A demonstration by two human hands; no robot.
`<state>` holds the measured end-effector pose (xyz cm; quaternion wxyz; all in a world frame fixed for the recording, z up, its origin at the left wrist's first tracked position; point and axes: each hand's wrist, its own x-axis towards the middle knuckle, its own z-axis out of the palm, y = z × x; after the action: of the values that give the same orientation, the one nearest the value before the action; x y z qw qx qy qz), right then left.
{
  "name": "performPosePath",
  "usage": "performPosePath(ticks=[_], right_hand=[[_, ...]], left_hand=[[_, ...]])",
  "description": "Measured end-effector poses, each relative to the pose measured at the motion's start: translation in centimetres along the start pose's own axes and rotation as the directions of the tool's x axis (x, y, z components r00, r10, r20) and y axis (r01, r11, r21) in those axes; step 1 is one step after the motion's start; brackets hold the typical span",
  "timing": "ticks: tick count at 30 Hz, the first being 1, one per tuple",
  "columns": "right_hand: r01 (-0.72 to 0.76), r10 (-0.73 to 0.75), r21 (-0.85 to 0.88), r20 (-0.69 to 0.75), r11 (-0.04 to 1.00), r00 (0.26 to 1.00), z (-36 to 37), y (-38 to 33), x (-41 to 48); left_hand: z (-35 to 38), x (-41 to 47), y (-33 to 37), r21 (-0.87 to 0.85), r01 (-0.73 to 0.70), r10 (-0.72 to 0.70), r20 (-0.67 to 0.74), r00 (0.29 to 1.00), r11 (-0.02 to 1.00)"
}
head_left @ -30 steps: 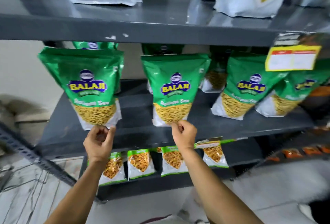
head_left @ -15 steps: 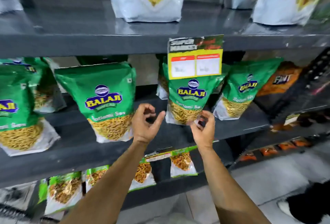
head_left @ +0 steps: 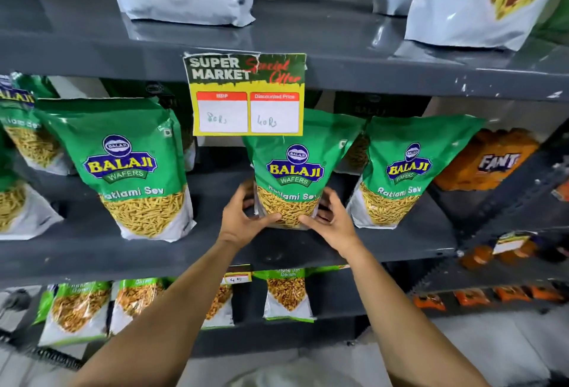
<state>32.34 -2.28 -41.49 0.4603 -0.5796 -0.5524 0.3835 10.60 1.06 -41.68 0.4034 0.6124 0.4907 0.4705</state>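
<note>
In the head view, the middle Balaji Ratlami Sev pouch [head_left: 294,168] stands upright on the dark grey shelf [head_left: 277,248], straight ahead of both hands and directly under the yellow special-offer price tag [head_left: 248,95]. Its long axis runs vertically. The left hand [head_left: 243,217] clasps its lower left edge and the right hand [head_left: 331,218] its lower right edge, thumbs meeting across the front near the base, so both are equally near. The pouch is green on top with a clear window of yellow sev below. Matching pouches stand apart on the left [head_left: 129,168] and close on the right [head_left: 403,171].
</note>
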Motion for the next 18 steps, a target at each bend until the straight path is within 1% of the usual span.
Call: performPosePath(ticks=[3, 5, 8, 10, 14, 18], right_hand=[[0.005, -0.005, -0.001, 0.055, 1.0, 0.998, -0.8, -0.2, 0.3], [0.021, -0.02, -0.008, 0.056, 1.0, 0.998, -0.9, -0.3, 0.1], [0.035, -0.035, -0.013, 0.021, 0.999, 0.999, -0.8, 0.0, -0.1], [0.029, -0.029, -0.009, 0.053, 1.0, 0.998, -0.8, -0.2, -0.1], [-0.008, 0.006, 0.01, 0.113, 1.0, 0.994, -1.2, -0.4, 0.3], [0.0, 0.006, -0.037, 0.16, 0.999, 0.987, -1.5, -1.1, 0.1]], left_hand=[[0.5, -0.6, 0.2, 0.005, 0.002, -0.001, -0.041, 0.999, 1.0], [0.5, -0.6, 0.2, 0.015, 0.01, -0.01, -0.021, 1.0, 1.0], [-0.2, -0.1, 0.3, 0.015, 0.036, -0.037, 0.039, 0.999, 0.999], [-0.3, -0.3, 0.5, 0.035, 0.04, -0.042, 0.052, 0.998, 0.999], [0.1, -0.8, 0.8, 0.052, 0.055, -0.056, 0.007, 0.998, 0.997], [0.0, -0.9, 1.6, 0.073, 0.037, -0.038, 0.015, 0.999, 0.997]])
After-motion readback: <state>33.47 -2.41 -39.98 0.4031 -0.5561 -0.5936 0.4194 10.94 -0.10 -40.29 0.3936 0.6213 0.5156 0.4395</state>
